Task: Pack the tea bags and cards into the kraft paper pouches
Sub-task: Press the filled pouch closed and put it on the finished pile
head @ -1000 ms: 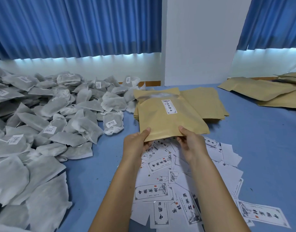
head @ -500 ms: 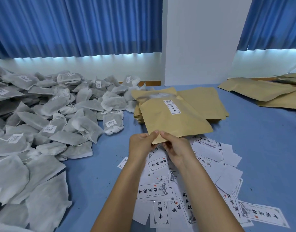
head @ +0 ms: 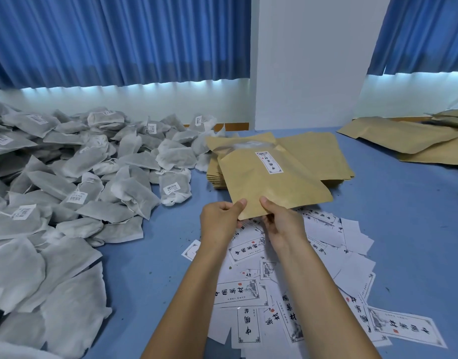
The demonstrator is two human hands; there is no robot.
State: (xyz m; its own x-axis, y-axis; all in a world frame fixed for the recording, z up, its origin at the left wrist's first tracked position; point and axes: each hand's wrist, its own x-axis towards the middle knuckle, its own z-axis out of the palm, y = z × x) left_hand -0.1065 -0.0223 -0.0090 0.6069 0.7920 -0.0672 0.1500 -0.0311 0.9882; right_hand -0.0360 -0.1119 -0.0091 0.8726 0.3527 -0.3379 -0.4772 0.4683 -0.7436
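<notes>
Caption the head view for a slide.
The left hand and right hand pinch the near edge of a labelled kraft pouch over scattered cards, tea bags heaped alongside.

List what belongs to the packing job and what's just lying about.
Job: labelled pouch pinched by left hand and right hand; spare pouch stack; tea bags; cards.
Just there: curtains; pillar.

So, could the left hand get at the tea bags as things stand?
Probably yes: the left hand has only bare table between it and the tea bags, though it must first release the pouch.
</notes>
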